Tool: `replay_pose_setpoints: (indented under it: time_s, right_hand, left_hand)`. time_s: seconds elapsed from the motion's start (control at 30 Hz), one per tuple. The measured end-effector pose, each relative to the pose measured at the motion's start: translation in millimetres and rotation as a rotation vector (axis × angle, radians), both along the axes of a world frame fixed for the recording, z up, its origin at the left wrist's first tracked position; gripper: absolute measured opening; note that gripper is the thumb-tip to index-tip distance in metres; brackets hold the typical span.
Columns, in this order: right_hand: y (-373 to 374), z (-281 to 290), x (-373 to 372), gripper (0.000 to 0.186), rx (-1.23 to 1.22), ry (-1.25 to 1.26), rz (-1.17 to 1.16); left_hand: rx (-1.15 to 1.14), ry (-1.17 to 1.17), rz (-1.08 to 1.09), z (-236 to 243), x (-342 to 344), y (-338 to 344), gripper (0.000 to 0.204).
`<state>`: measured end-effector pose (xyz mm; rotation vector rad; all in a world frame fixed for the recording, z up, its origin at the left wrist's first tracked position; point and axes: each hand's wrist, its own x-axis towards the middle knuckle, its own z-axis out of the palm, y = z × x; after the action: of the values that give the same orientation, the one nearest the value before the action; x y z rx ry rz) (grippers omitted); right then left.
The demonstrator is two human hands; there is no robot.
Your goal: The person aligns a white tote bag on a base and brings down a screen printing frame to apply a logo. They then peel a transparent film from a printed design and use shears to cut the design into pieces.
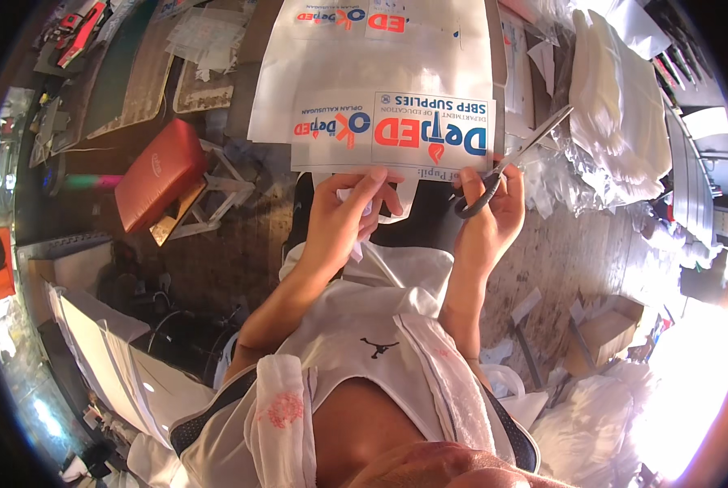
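Observation:
A printed white sheet [347, 154] with blue and red lettering and logos, upside down to me, lies in front of me with its near edge by my hands. My left hand [349, 207] is closed at that edge, thumb on top. A pale crumpled scrap [356, 244] shows under its fingers. My right hand [494, 213] grips black-handled scissors [534, 140], fingers through the loops, at the sheet's near right corner. The blades point away to the upper right, past the sheet's side. Another printed sheet [372, 61] lies just beyond, with similar lettering.
To the right lies a stack of clear and white plastic bags [620, 106]. A red-cushioned stool [159, 175] stands on the left beside a wooden frame. Cardboard boxes [612, 329] are on the floor at right. White boards [95, 366] lean at lower left.

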<state>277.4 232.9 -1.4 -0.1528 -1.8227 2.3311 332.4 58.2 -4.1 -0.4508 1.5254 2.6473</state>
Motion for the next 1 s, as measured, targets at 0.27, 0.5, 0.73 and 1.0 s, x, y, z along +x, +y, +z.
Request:
replay_pose_setpoints:
  time_s: [0.27, 0.5, 0.73, 1.0]
  right_hand:
    - [9, 3, -5, 0.039, 0.099, -0.018, 0.070]
    - [9, 14, -11, 0.034, 0.100, 0.054, -0.003]
    - [35, 35, 37, 0.057, 0.174, 0.076, 0.230]
    - [55, 22, 62, 0.041, 0.515, -0.170, 0.756]
  left_hand:
    - [0.001, 0.039, -0.083, -2, -6, -4, 0.031]
    - [-0.012, 0.037, -0.085, 0, -13, -2, 0.030]
    - [-0.103, 0.040, -0.078, 6, -17, -4, 0.032]
    - [-0.083, 0.067, -0.019, 0, -19, 4, 0.033]
